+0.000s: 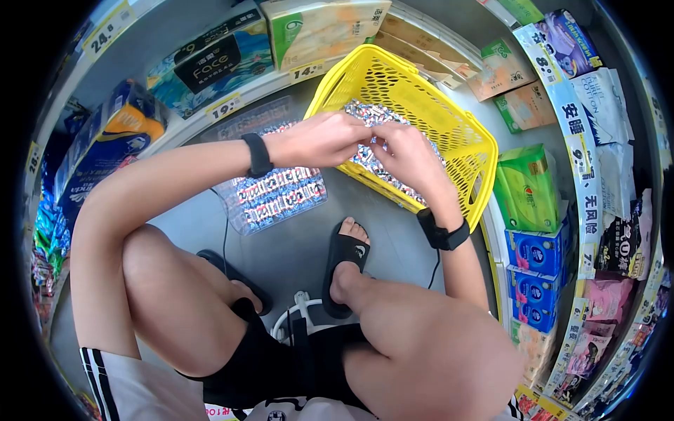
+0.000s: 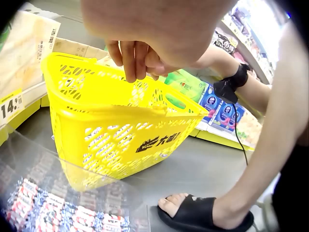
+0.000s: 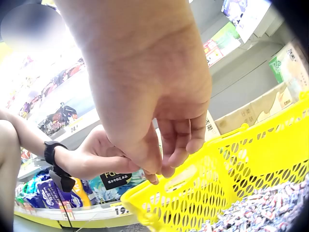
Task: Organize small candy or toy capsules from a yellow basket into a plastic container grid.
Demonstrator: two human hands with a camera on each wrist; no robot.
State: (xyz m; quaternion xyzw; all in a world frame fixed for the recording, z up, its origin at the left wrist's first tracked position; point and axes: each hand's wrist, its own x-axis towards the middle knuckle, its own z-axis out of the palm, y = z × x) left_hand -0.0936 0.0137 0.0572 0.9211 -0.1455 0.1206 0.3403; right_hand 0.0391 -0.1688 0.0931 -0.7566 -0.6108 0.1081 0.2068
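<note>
My left hand (image 1: pixel 319 140) and right hand (image 1: pixel 411 154) meet at their fingertips over the near side of a yellow shopping basket (image 1: pixel 472 130). Thumbs and forefingers are bent towards one another; I cannot tell whether a small thing is pinched between them. Inside the basket lies a loose heap of small wrapped candies (image 1: pixel 365 112). To the left on the floor, a clear plastic bin (image 1: pixel 242 223) holds similar candies (image 1: pixel 281 189) in neat rows. The right wrist view shows the right hand (image 3: pixel 164 111) from its palm side, fingers curled inward above the basket rim (image 3: pixel 145 193).
Shelves with tissue packs, such as a green pack (image 1: pixel 526 186) and blue packs (image 1: pixel 533 252), curve round the right. A dark tissue box (image 1: pixel 214 59) stands at the back left. Sandalled feet (image 1: pixel 344 259) rest on the grey floor, and thin cables hang from both wrists.
</note>
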